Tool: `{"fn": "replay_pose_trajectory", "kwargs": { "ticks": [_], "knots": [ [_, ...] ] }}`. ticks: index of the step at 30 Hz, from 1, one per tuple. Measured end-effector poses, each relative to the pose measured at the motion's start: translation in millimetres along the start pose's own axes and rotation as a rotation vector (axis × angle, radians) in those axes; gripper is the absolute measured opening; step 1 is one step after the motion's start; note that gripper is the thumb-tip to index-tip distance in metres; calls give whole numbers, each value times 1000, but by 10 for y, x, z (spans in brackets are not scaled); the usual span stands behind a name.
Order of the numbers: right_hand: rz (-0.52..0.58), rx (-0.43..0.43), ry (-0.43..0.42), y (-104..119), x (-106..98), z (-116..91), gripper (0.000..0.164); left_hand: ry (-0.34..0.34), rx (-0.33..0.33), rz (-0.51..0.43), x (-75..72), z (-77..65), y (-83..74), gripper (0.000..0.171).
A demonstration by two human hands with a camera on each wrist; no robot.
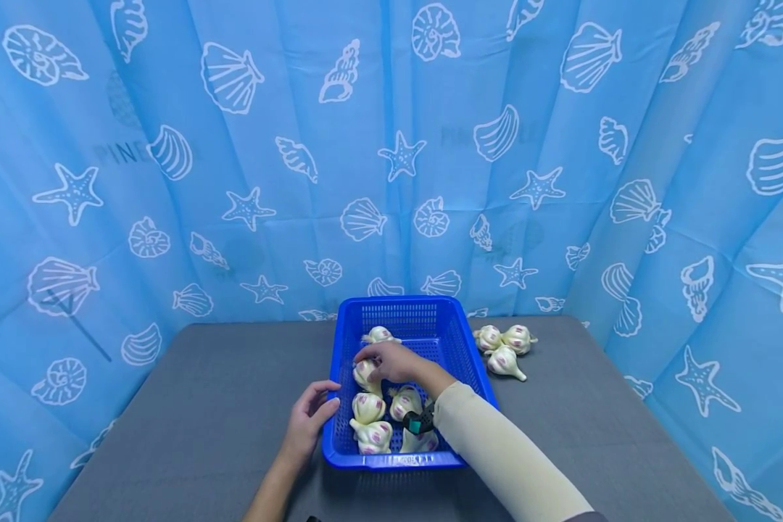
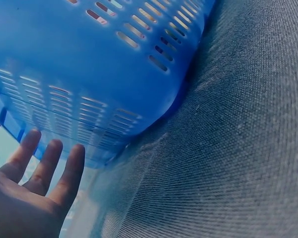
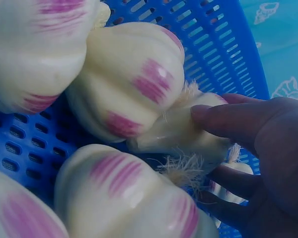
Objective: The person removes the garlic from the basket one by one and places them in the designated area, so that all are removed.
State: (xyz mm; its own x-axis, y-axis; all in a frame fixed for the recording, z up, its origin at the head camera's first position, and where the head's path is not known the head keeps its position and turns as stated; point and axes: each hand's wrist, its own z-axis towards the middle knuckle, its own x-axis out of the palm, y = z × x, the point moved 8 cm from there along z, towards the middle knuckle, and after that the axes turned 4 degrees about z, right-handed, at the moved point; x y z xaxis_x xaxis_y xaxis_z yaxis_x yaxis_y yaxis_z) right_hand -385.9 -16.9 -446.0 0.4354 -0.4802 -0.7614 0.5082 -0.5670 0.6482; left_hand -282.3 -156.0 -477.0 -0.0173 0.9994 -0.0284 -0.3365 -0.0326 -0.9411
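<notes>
A blue plastic basket (image 1: 391, 462) with slotted walls stands on the grey table and holds several garlic bulbs (image 1: 368, 407), cream white with purple streaks. Inside it, along the left side, my right hand (image 1: 396, 360) grips one garlic bulb (image 3: 208, 141) between thumb and fingers. Its neighbours lie close around it, one garlic bulb (image 3: 134, 79) almost touching its stem. At the basket's left rim rests my left hand (image 1: 309, 415). In the left wrist view its fingers (image 2: 44, 166) are spread and only slightly bent by the outer wall.
Three more garlic bulbs (image 1: 505, 348) sit together on the table (image 1: 248, 384), just right of the basket. A blue curtain (image 1: 398, 181) with white shell and starfish prints hangs behind the table and along both sides.
</notes>
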Motion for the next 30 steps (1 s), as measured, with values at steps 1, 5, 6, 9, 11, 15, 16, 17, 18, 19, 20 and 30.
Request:
{"fn": "replay_pose_trajectory", "kwargs": {
  "ticks": [1, 5, 6, 9, 11, 15, 16, 17, 18, 19, 20, 30],
  "knots": [
    [-11, 4, -5, -4, -7, -1, 37, 1, 2, 1, 2, 1, -3, 24],
    [-51, 16, -20, -26, -35, -3, 36, 0, 9, 5, 5, 0, -20, 24],
    [-59, 22, -22, -32, -46, -5, 36, 1, 8, 10, 6, 0, -23, 24],
    [-72, 43, -30, -47, -84, -15, 37, -1, 10, 18, 5, 0, -26, 24],
    [-72, 52, -38, -58, -113, -21, 38, -3, 13, 20, 2, 1, -26, 24],
    [-35, 62, -67, -76, -184, -34, 39, -7, 21, 16, -6, -1, -28, 23],
    [-27, 62, -75, -82, -205, -41, 39, -7, 25, 12, -5, -1, -29, 23],
    [-16, 63, -83, -86, -226, -49, 39, -8, 28, 9, -5, -1, -30, 23],
    [-2, 63, -91, -88, -249, -57, 40, -8, 30, 8, -4, 0, -30, 22],
    [6, 62, -98, -90, -271, -65, 40, -8, 33, 5, -3, 1, -31, 22],
    [18, 64, -104, -91, -295, -76, 40, -7, 38, 1, -3, 2, -31, 22],
    [31, 101, -188, -145, -543, -237, 40, -13, 56, -13, -7, 3, -12, 22]
  ]
}}
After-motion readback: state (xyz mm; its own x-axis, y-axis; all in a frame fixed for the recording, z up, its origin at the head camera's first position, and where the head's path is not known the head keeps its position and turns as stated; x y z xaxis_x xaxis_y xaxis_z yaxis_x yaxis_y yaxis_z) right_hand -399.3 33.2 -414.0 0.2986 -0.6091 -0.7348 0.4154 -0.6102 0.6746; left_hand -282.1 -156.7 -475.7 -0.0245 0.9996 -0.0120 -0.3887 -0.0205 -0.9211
